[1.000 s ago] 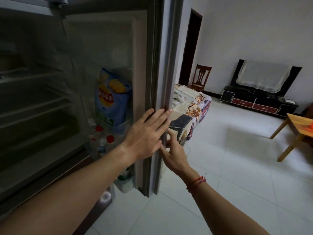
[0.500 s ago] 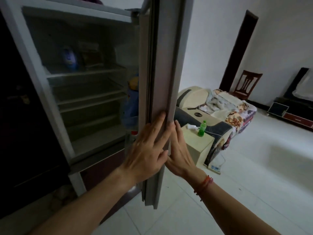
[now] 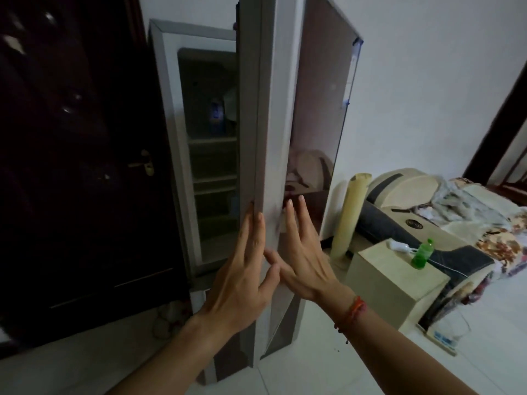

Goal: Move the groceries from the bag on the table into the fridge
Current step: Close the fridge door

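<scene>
Head view
Fridge door (image 3: 273, 115): is being seen edge-on, partly open, with both hands laid against its lower part.
Left hand (image 3: 242, 283): is being pressed flat against the door's edge, fingers straight and close together, nothing gripped.
Right hand (image 3: 306, 263): is being held flat on the door's glossy outer face, fingers spread, nothing held; a red string bracelet (image 3: 355, 310) is being worn at the wrist.
Thumbs: are being shown touching each other low on the door.
Fridge (image 3: 171, 143): is being shown open beside a dark wooden door (image 3: 74, 155); pale shelves and a blue item (image 3: 216, 116) on an upper shelf are being seen through the gap.
Bag and table: are not being shown.
Right side: a green bottle (image 3: 422, 253) is being seen upright on a cream box (image 3: 393, 283), near a sofa under a patterned blanket (image 3: 482, 220).
</scene>
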Demonstrator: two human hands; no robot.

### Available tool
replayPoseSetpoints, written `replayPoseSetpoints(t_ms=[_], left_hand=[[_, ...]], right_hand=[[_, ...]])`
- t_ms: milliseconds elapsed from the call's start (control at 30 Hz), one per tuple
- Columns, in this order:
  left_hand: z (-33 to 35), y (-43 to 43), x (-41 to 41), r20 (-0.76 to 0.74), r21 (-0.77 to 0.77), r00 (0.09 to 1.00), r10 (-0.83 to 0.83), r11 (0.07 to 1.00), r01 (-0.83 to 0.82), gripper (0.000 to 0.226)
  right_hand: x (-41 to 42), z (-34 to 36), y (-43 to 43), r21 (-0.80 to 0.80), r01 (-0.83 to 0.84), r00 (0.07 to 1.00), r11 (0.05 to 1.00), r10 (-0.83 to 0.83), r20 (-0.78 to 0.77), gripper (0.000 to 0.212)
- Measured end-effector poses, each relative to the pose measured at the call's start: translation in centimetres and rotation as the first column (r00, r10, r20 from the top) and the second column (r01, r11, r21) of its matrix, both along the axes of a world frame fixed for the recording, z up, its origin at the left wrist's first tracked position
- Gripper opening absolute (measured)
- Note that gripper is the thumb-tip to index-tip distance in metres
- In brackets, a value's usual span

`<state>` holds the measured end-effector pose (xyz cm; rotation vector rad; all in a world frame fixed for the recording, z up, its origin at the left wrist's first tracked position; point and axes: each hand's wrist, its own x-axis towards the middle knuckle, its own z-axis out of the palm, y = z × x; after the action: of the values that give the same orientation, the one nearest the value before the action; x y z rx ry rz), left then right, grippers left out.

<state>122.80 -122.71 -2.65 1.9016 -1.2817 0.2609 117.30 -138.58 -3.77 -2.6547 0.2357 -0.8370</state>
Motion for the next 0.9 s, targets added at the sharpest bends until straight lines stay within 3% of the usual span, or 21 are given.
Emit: replayPoseSetpoints(t_ms=[300,900], left_hand=[[0.6,1.4,5.7,-0.198,-0.088,0.968,0.154,0.981,-0.174,0.082],[1.3,0.4,18.7,-0.354,-0.109,0.895,0.273,0.938,-0.33,0.087]], right_hand=[[8.3,1.4,0.8,-0.141,-0.014,1.0,0.99,0.012,-0.017,0.077],[20.4,1.6,2.2,-0.243,0.047,0.993,0.969,-0.071,-0.092,0.078]])
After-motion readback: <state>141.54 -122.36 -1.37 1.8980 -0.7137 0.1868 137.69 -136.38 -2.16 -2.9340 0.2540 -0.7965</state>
